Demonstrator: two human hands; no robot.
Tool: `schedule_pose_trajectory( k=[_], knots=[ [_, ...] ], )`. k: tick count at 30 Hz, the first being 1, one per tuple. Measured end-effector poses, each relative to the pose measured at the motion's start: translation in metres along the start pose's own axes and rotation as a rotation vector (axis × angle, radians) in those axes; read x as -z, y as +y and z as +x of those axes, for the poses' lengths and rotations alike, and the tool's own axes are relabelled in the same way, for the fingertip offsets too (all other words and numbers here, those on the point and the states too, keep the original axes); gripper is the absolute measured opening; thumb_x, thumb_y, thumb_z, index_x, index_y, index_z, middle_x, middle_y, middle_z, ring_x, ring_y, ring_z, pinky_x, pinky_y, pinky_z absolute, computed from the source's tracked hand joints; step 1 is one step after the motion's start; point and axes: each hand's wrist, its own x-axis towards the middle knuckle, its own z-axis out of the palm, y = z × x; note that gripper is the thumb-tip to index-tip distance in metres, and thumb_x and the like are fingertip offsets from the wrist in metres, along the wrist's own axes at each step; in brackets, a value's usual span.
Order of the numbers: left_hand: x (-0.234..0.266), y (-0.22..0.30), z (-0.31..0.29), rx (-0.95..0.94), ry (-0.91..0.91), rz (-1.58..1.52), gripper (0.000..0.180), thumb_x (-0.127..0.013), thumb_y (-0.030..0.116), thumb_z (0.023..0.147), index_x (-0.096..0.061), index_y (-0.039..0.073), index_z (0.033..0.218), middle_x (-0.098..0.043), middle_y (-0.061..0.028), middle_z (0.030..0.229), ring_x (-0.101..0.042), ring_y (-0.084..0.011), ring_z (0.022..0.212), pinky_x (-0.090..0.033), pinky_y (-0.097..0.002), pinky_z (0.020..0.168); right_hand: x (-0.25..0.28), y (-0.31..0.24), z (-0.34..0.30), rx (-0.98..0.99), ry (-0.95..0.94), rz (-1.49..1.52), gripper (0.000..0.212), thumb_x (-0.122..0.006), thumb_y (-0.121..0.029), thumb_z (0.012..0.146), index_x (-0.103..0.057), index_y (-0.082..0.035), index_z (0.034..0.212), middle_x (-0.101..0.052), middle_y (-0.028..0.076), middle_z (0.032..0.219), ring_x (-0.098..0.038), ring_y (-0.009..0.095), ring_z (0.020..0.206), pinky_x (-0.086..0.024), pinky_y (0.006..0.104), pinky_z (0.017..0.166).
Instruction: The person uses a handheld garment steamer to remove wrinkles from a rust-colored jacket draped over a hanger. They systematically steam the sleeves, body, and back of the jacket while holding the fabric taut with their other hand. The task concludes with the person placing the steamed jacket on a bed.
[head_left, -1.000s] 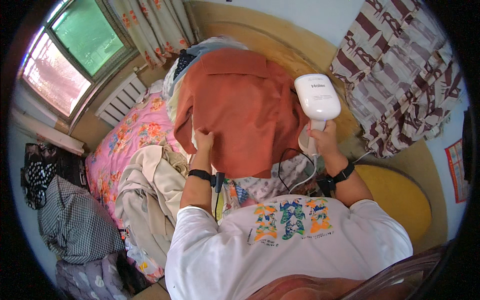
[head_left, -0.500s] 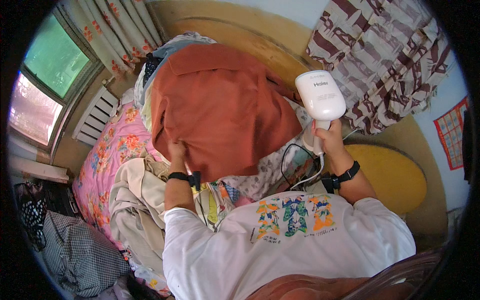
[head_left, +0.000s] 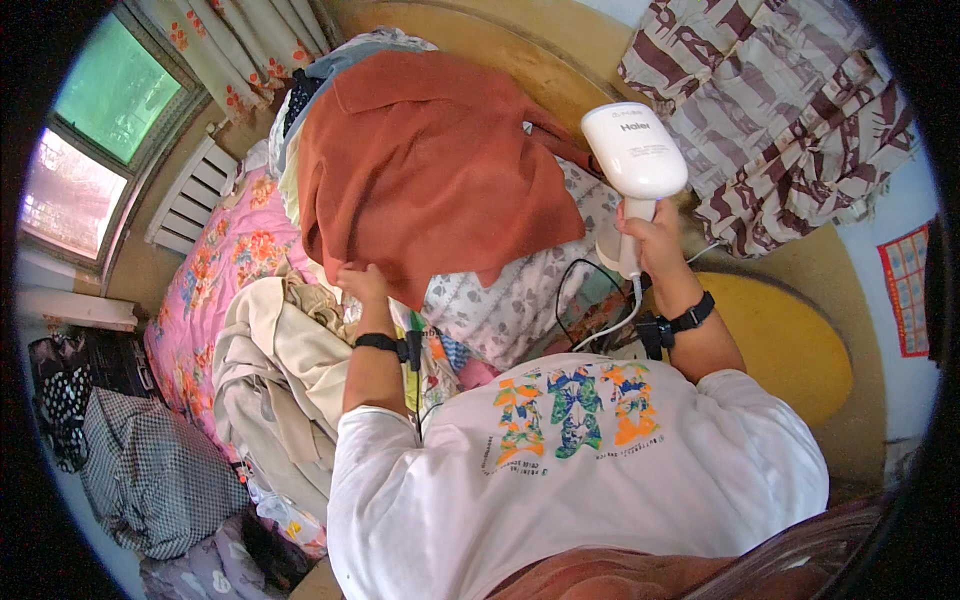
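A rust-brown coat (head_left: 430,170) lies spread over a heap of bedding and clothes in front of me, with a few soft folds across it. At its near left edge, my left hand (head_left: 362,284) is closed with its fingers bent against the cloth, pinching the edge. My right hand (head_left: 655,235) wraps around the handle of a white handheld garment steamer (head_left: 635,150), raised to the right of the coat. The steamer's head is apart from the cloth. A white cord (head_left: 625,320) runs down from the handle's bottom.
Beneath the coat lies a white patterned cloth (head_left: 490,310). Beige clothing (head_left: 275,370) is piled at the left on a pink floral bedspread (head_left: 240,255). A black cable (head_left: 562,300) loops near the steamer. A yellow oval panel (head_left: 770,340) and a patterned curtain (head_left: 770,120) are at the right.
The coat's near edge has drawn back and up, baring more of the patterned cloth. New folds show on it. In the picture, the steamer and my right hand sit slightly higher.
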Motion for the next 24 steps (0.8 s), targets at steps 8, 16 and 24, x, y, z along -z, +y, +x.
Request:
schedule_pose_trajectory(
  k=[8,16,24],
  knots=[
    [-0.018,0.064,-0.122,-0.362,-0.707,-0.591,0.007,-0.061,-0.001,0.073,-0.061,0.003,0.079,-0.06,-0.0086,0.076,-0.056,-0.0161,0.067,-0.047,-0.0268,0.063,0.026,0.006,0.033,-0.043,-0.11,-0.073,0.042,-0.057,0.006,0.061,-0.053,0.002,0.102,-0.057,0.006,0.079,-0.056,0.015,0.072,-0.044,0.0282,0.069],
    [-0.035,0.182,-0.204,-0.999,-0.682,-0.121,0.033,-0.054,0.003,0.074,-0.054,0.007,0.107,-0.055,-0.0136,0.098,-0.052,-0.033,0.094,-0.043,-0.0415,0.082,0.084,-0.003,0.054,-0.017,-0.123,-0.13,0.04,-0.057,0.005,0.063,-0.052,0.003,0.103,-0.056,0.007,0.081,-0.054,0.016,0.072,-0.044,0.0294,0.067],
    [-0.073,0.197,-0.222,-0.842,-0.796,0.116,0.019,-0.049,0.011,0.08,-0.052,0.006,0.098,-0.055,-0.014,0.095,-0.054,-0.0346,0.092,-0.045,-0.0444,0.076,0.162,-0.021,0.073,0.008,-0.155,-0.058,0.035,-0.057,0.006,0.064,-0.055,0.002,0.099,-0.057,0.007,0.077,-0.054,0.017,0.069,-0.044,0.0297,0.065]
  ],
)
